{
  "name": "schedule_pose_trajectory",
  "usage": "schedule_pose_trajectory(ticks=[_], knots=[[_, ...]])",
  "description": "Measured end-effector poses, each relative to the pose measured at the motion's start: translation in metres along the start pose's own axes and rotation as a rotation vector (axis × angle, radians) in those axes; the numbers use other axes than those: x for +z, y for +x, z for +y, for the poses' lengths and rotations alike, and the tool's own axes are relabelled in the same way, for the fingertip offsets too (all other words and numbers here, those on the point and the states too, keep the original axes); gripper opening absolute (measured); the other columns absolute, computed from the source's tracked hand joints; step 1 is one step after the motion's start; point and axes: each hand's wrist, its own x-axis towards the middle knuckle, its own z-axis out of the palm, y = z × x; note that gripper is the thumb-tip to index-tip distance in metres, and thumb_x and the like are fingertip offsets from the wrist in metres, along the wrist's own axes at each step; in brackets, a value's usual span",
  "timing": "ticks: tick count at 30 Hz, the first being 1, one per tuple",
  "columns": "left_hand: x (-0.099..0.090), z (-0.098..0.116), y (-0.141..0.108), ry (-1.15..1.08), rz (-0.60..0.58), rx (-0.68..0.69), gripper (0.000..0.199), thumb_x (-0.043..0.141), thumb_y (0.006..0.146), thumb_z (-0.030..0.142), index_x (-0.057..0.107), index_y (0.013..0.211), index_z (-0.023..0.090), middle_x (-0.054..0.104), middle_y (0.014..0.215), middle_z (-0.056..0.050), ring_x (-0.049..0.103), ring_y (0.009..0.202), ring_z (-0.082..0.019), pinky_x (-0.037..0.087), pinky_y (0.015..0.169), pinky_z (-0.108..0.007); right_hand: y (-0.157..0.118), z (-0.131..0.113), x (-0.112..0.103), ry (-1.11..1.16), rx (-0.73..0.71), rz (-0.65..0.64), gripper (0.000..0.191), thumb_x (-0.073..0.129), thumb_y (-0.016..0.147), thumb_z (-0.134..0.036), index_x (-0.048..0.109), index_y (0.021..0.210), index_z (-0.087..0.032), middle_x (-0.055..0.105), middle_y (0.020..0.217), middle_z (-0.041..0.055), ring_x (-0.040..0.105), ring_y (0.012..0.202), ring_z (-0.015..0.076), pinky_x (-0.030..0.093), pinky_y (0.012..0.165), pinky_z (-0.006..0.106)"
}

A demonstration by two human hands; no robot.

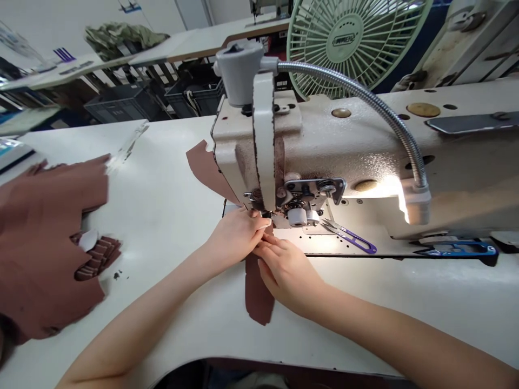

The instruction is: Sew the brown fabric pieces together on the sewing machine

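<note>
A brown fabric piece [257, 292] runs under the presser foot [263, 213] of an industrial sewing machine [324, 146], with one end hanging toward me and another [208, 170] lying behind the machine head. My left hand [235, 235] pinches the cloth right beside the foot. My right hand [286, 270] holds it just below, fingertips close to my left fingers. Part of the needle area is hidden behind the fingers.
Purple thread snips [351, 239] lie on the machine bed, and blue snips [458, 248] lie further right. A pile of brown cut fabric [44, 248] with striped pieces [97, 258] sits on the white table [170, 216] at left. A gooseneck lamp [357, 92] and fan [348, 40] stand behind.
</note>
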Motion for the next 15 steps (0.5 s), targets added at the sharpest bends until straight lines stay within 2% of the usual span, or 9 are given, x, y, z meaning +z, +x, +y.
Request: schedule_pose_trajectory(ticks=[3, 5, 11, 15], knots=[[0.002, 0.003, 0.002, 0.053, -0.031, -0.019, 0.024, 0.042, 0.080, 0.007, 0.047, 0.059, 0.018, 0.054, 0.063, -0.003, 0.050, 0.059, -0.017, 0.030, 0.052, -0.028, -0.001, 0.000, 0.005, -0.021, -0.030, -0.012, 0.028, 0.037, 0.085, -0.007, 0.064, 0.087, -0.011, 0.068, 0.089, 0.0126, 0.058, 0.093, 0.0262, 0.048, 0.075, 0.038], [0.000, 0.005, 0.002, 0.049, -0.050, -0.027, 0.024, 0.041, 0.079, 0.005, 0.046, 0.060, 0.018, 0.053, 0.063, -0.002, 0.049, 0.059, -0.017, 0.028, 0.051, -0.028, 0.000, 0.000, 0.009, -0.057, -0.049, -0.028, 0.028, 0.038, 0.084, -0.006, 0.065, 0.084, -0.011, 0.068, 0.088, 0.0129, 0.058, 0.092, 0.0260, 0.048, 0.076, 0.038], [-0.005, -0.001, -0.005, 0.004, -0.057, 0.044, 0.027, 0.041, 0.084, 0.008, 0.047, 0.060, 0.017, 0.054, 0.066, -0.001, 0.050, 0.062, -0.016, 0.033, 0.057, -0.028, -0.009, -0.001, 0.017, -0.253, -0.175, -0.010, 0.036, 0.043, 0.087, -0.013, 0.062, 0.114, 0.001, 0.065, 0.115, 0.0200, 0.054, 0.112, 0.0315, 0.047, 0.088, 0.041], [-0.002, -0.006, -0.008, 0.017, -0.004, 0.103, 0.027, 0.042, 0.086, 0.010, 0.051, 0.062, 0.018, 0.054, 0.066, 0.000, 0.049, 0.060, -0.015, 0.034, 0.061, -0.029, -0.008, 0.000, 0.021, -0.248, -0.178, -0.048, 0.038, 0.041, 0.091, -0.016, 0.060, 0.120, -0.001, 0.063, 0.120, 0.0176, 0.053, 0.116, 0.0299, 0.047, 0.091, 0.042]])
